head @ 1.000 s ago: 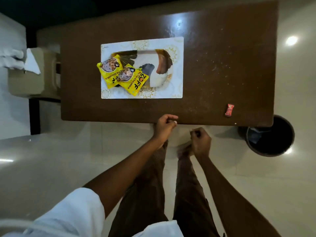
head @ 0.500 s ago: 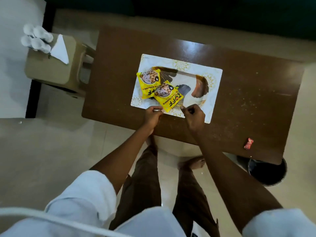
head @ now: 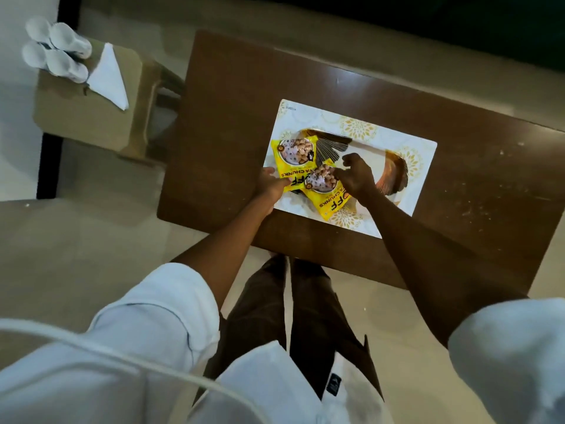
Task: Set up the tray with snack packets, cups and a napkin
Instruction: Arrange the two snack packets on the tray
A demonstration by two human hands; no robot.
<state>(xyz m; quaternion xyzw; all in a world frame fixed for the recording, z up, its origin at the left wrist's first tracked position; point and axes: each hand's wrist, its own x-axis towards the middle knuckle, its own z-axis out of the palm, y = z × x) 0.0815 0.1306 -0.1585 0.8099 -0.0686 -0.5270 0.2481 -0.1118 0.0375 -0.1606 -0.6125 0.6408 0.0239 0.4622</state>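
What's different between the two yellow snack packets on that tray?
The far packet sits at the tray's left end. The near packet lies by the tray's front edge, tilted and overlapping the far packet. The left hand pinches the far packet, while the right hand pinches the near packet. Both are yellow, carry the same print and lie face up.

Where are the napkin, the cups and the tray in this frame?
napkin (head: 108, 78), head view, middle of the folded white triangle.
cups (head: 65, 65), head view, side of the cup nearest the napkin.
tray (head: 336, 120), head view, bare patterned far rim.
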